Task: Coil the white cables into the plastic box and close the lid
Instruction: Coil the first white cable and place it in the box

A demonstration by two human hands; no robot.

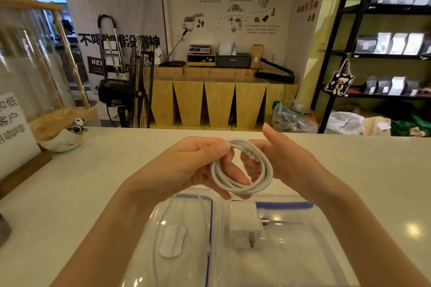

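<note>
On the pale counter (pixel 105 170) sits the clear plastic box (pixel 291 251), a white charger (pixel 246 228) inside. Above it, the left hand (pixel 186 168) and right hand (pixel 286 161) are both closed on the coiled white cable (pixel 242 186) between them.

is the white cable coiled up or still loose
Mostly coiled: the white cable forms several loops held between the left hand and right hand, with a loose tail hanging over the plastic box.
</note>
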